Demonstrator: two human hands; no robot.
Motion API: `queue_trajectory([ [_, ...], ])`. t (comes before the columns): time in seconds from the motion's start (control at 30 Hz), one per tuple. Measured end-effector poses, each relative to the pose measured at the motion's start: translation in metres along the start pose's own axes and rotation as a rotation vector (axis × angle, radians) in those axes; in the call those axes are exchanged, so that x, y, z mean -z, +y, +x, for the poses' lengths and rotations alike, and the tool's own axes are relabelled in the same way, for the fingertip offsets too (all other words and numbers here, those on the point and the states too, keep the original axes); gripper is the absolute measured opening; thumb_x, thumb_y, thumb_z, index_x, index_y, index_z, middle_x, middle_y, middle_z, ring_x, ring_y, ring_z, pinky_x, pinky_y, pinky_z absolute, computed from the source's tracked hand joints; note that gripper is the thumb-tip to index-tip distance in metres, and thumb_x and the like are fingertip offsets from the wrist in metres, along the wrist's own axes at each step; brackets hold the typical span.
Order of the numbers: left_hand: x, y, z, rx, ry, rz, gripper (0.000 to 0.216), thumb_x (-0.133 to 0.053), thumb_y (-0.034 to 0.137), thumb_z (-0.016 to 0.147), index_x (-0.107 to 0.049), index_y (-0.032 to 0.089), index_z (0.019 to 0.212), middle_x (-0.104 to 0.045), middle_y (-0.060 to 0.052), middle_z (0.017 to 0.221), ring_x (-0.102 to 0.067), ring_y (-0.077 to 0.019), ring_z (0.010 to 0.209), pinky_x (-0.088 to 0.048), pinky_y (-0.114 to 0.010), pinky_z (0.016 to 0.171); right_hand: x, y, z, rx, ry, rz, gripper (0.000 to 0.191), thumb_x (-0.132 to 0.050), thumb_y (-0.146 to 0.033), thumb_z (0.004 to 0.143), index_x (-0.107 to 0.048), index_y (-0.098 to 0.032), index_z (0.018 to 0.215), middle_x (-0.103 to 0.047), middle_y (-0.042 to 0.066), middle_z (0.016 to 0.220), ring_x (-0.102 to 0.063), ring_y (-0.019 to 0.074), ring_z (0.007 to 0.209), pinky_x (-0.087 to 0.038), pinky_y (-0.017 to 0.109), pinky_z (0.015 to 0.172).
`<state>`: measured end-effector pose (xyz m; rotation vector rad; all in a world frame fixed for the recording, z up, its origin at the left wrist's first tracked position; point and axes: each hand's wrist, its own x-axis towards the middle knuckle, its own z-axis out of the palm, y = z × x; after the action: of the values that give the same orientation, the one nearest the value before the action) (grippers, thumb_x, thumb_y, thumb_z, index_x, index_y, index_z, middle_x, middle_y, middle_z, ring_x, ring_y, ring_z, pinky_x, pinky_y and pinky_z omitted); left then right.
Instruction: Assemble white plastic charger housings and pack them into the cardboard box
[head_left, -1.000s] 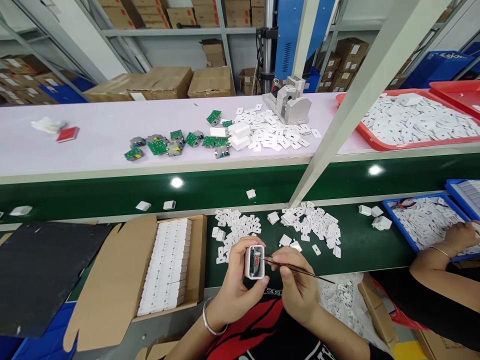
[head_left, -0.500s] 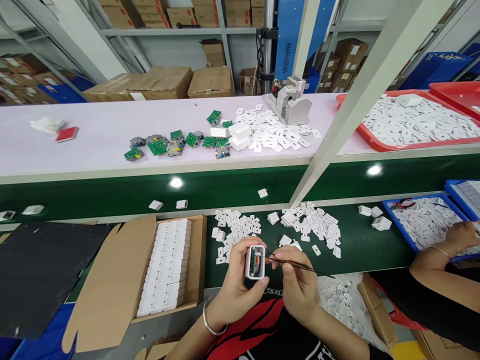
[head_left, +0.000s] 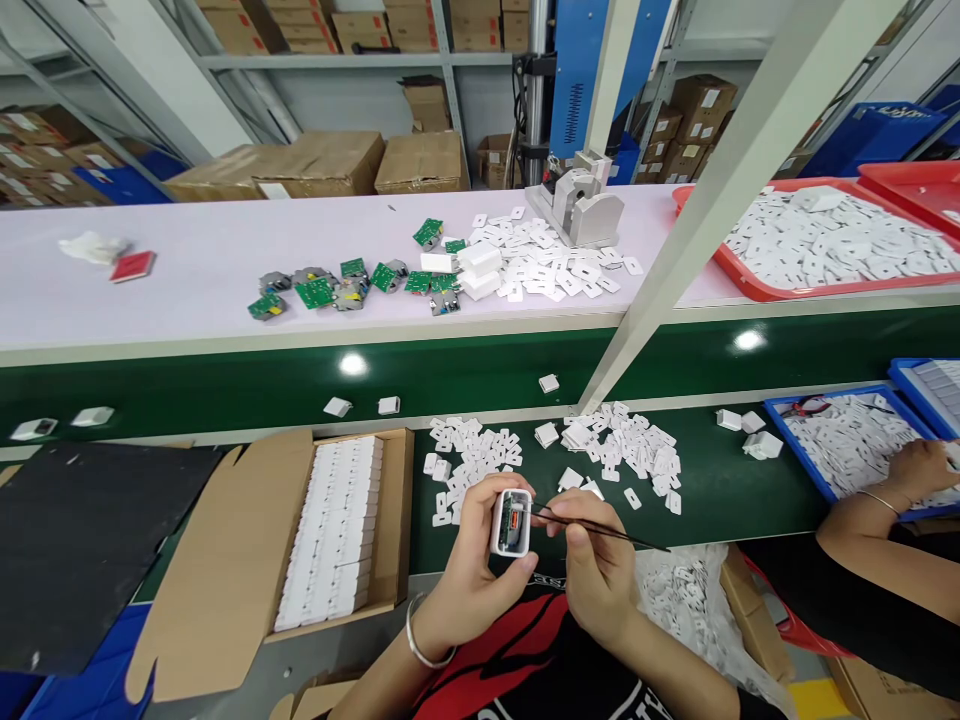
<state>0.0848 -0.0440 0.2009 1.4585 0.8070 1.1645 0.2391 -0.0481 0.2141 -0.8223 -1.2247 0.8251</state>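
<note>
Loose parts (head_left: 337, 406) have drifted right; left hand (head_left: 472, 560) grips charger shell (head_left: 511, 522), right hand (head_left: 596, 565) pinches tweezers (head_left: 600, 528).

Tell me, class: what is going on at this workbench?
A person's left hand holds an open white charger casing upright, while the right hand holds thin tweezers with their tips at the casing's opening. Small white plates lie scattered on the green bench beyond. At far right, a co-worker's hand rests in a blue tray.

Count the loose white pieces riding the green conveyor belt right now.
5: two at the far left, two above the cardboard box, one near the slanted post. More may be hidden beyond the frame.
</note>
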Motion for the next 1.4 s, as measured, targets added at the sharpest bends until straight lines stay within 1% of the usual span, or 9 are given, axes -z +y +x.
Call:
queue_trajectory([
  [0.33, -0.001, 0.001, 0.002, -0.047, 0.037, 0.084, 0.051, -0.066, 0.021, 0.094, -0.043, 0.030, 0.139, -0.051, -0.011, 0.129, -0.054, -0.0279, 0.126, -0.051, -0.047, 0.105, 0.005, -0.002, -0.001, 0.032, -0.007, -0.094, 0.019, -0.051, -0.031, 0.109, -0.070, -0.026, 0.111, -0.067, 0.004, 0.085, -0.065, 0.0190, 0.075, -0.059, 0.036, 0.068],
  [0.57, -0.002, 0.002, 0.004, -0.073, 0.036, 0.120, 0.056, -0.066, 0.015, 0.091, -0.042, 0.031, 0.138, -0.051, -0.010, 0.128, -0.055, -0.0268, 0.122, -0.052, -0.046, 0.101, 0.005, -0.004, 0.001, 0.027, -0.049, -0.098, 0.019, -0.053, -0.029, 0.108, -0.071, -0.026, 0.111, -0.069, 0.004, 0.087, -0.066, 0.0189, 0.077, -0.059, 0.035, 0.069],
  [0.8, -0.001, 0.003, 0.006, -0.068, 0.046, 0.103, 0.057, -0.065, 0.011, 0.090, -0.042, 0.031, 0.138, -0.050, -0.009, 0.128, -0.054, -0.0256, 0.124, -0.052, -0.044, 0.102, 0.005, 0.001, 0.000, 0.024, -0.032, -0.111, 0.019, -0.052, -0.024, 0.107, -0.070, -0.026, 0.112, -0.069, 0.005, 0.089, -0.067, 0.0196, 0.080, -0.061, 0.037, 0.072],
  [0.9, 0.000, 0.001, 0.009, -0.089, 0.059, 0.123, 0.056, -0.064, 0.010, 0.089, -0.042, 0.031, 0.137, -0.050, -0.009, 0.127, -0.054, -0.0246, 0.123, -0.051, -0.043, 0.103, 0.009, 0.002, -0.001, 0.052, -0.077, -0.141, 0.021, -0.053, -0.021, 0.106, -0.070, -0.026, 0.117, -0.071, 0.005, 0.093, -0.070, 0.0209, 0.084, -0.062, 0.039, 0.076],
  [1.03, 0.002, -0.002, 0.011, -0.096, 0.091, 0.167, 0.053, -0.064, 0.011, 0.091, -0.041, 0.030, 0.135, -0.051, -0.009, 0.128, -0.053, -0.0248, 0.124, -0.049, -0.045, 0.105, 0.014, -0.001, 0.004, 0.170, -0.178, -0.253, 0.025, -0.055, -0.015, 0.102, -0.067, -0.026, 0.120, -0.075, 0.007, 0.096, -0.076, 0.0255, 0.094, -0.062, 0.042, 0.079],
  [1.17, 0.002, -0.006, 0.012, -0.103, 0.099, 0.182, 0.048, -0.063, 0.017, 0.095, -0.041, 0.029, 0.135, -0.052, -0.010, 0.128, -0.055, -0.0255, 0.124, -0.050, -0.045, 0.103, 0.009, -0.006, 0.016, 0.232, -0.316, -0.372, 0.027, -0.056, -0.011, 0.099, -0.066, -0.026, 0.118, -0.076, 0.005, 0.091, -0.077, 0.0240, 0.087, -0.063, 0.042, 0.080],
  [1.23, 0.003, -0.010, 0.013, -0.099, 0.099, 0.174, 0.046, -0.063, 0.021, 0.096, -0.041, 0.029, 0.135, -0.052, -0.010, 0.128, -0.056, -0.0254, 0.123, -0.051, -0.045, 0.103, 0.006, -0.006, 0.020, 0.228, -0.337, -0.399, 0.024, -0.057, -0.010, 0.099, -0.067, -0.025, 0.115, -0.076, 0.006, 0.091, -0.077, 0.0241, 0.090, -0.063, 0.040, 0.079],
  [1.3, 0.005, -0.017, 0.014, -0.088, 0.103, 0.164, 0.045, -0.064, 0.024, 0.097, -0.040, 0.029, 0.134, -0.053, -0.010, 0.128, -0.057, -0.0254, 0.123, -0.050, -0.046, 0.104, 0.004, -0.003, 0.018, 0.193, -0.307, -0.386, 0.022, -0.057, -0.011, 0.099, -0.067, -0.025, 0.113, -0.077, 0.007, 0.095, -0.076, 0.0247, 0.093, -0.061, 0.039, 0.078],
  [1.4, 0.012, -0.033, 0.015, 0.010, 0.126, 0.205, 0.048, -0.068, 0.026, 0.095, -0.042, 0.030, 0.136, -0.054, -0.010, 0.132, -0.057, -0.0261, 0.126, -0.049, -0.046, 0.106, 0.011, 0.012, 0.012, 0.103, -0.136, -0.318, 0.018, -0.053, -0.017, 0.102, -0.067, -0.024, 0.111, -0.076, 0.008, 0.098, -0.074, 0.0232, 0.090, -0.058, 0.037, 0.075],
])
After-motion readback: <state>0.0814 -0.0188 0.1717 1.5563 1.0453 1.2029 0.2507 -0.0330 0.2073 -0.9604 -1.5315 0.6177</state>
